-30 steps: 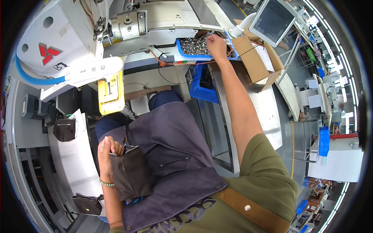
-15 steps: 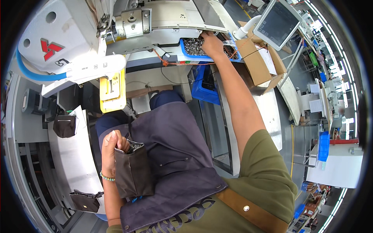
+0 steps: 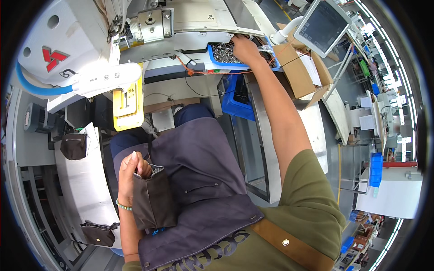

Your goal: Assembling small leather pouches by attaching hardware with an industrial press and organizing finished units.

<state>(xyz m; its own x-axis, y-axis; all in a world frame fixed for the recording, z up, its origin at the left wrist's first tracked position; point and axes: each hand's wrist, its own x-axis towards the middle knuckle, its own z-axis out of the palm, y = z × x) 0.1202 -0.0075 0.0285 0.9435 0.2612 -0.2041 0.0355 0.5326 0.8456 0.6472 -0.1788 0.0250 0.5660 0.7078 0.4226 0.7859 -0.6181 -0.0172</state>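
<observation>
A dark brown fabric pouch (image 3: 154,198) hangs over my lap, and my left hand (image 3: 135,171) grips it by the upper rim, fingers curled over into its mouth. Patterned lining shows at that opening. Far up and to the right, my right hand (image 3: 246,50) reaches into a blue tray (image 3: 210,55) under the edge of the machine table. Small silvery metal pieces (image 3: 224,52) fill the left part of this tray. The right fingers look bent together, but their tips are hidden, so anything between them does not show.
A white machine head (image 3: 68,45) and a yellow plate (image 3: 129,118) stand ahead on the left. Two more dark pouches (image 3: 74,147) lie on the metal side table (image 3: 86,189). At the right are an open cardboard box (image 3: 296,70), a screen (image 3: 322,27) and a blue bin (image 3: 237,108).
The view has shifted slightly. My left hand still grips the pouch, and my right hand stays in the tray with only a small movement of the fingers.
</observation>
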